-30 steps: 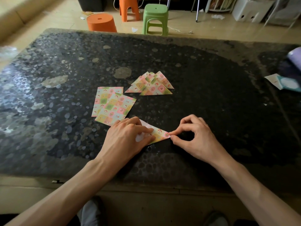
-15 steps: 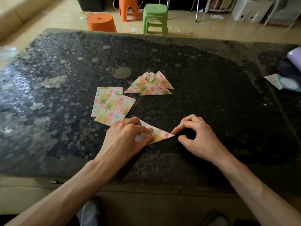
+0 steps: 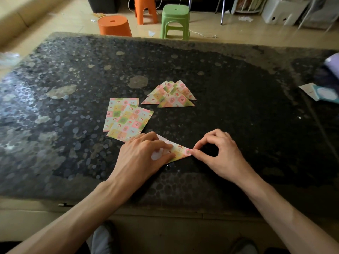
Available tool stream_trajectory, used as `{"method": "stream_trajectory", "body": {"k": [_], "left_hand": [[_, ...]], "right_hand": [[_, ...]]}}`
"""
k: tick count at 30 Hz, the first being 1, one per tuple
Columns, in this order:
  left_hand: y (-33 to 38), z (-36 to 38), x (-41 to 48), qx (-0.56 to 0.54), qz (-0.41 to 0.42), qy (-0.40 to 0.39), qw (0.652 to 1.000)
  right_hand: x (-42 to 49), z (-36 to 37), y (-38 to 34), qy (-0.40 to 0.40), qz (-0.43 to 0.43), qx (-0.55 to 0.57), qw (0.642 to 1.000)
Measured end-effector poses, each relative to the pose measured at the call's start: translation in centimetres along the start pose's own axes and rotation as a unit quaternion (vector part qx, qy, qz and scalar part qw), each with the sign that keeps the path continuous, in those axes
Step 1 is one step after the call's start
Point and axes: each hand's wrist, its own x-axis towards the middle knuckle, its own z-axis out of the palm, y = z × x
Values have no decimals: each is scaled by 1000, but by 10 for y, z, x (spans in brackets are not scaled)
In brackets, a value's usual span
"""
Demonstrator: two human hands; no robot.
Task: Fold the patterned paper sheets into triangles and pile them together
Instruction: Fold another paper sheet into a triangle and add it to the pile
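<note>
Head view. We log one folded sheet [image 3: 180, 152] on the dark table [image 3: 238, 116], close to its near edge. It lies as a triangle with one tip to the right.

The left hand [image 3: 145, 155] covers the sheet's left part. Its fingers [image 3: 161, 143] are laid out fairly straight and flat, pressing the paper to the table.

The right hand [image 3: 219, 155] is at the right tip. Thumb and forefinger curl together and pinch that corner; the other fingers arch above the table and hold nothing we can see.

Flat sheets [image 3: 126, 120], unfolded and overlapping, lie just beyond the left hand. We cannot tell whether their near corner touches it.

The pile [image 3: 170, 97] of finished triangles sits farther out, right of the flat sheets, with a narrow gap between. Its pieces overlap, so we cannot count them.

A card [image 3: 321, 92] lies at the table's right edge. Beyond the table a green stool [image 3: 175, 21] and orange stools [image 3: 114, 25] stand on the floor.
</note>
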Motion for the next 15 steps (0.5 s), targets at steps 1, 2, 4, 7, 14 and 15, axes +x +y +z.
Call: {"method": "stream_trajectory", "body": {"k": [1,2,4,7,14,15], "left_hand": [[0,0,0,-1,-2,0,1000],[0,0,0,-4,-7,1,1000],[0,1,1,-11,-15,5,1000],[0,0,2,-11,-13,5,1000],[0,3,-3,6,2,16,1000],[0,4,-3,13,8,18,1000]], "right_hand": [[0,-1,0,-4,1,-1,1000],[0,-1,1,-8,3,-2,1000],[1,-3,1,-14,4,-4,1000],[2,-5,1,-26,3,-9,1000],[4,-7,2,-50,2,-19,999],[4,-7,2,-53,3,-19,998]]}}
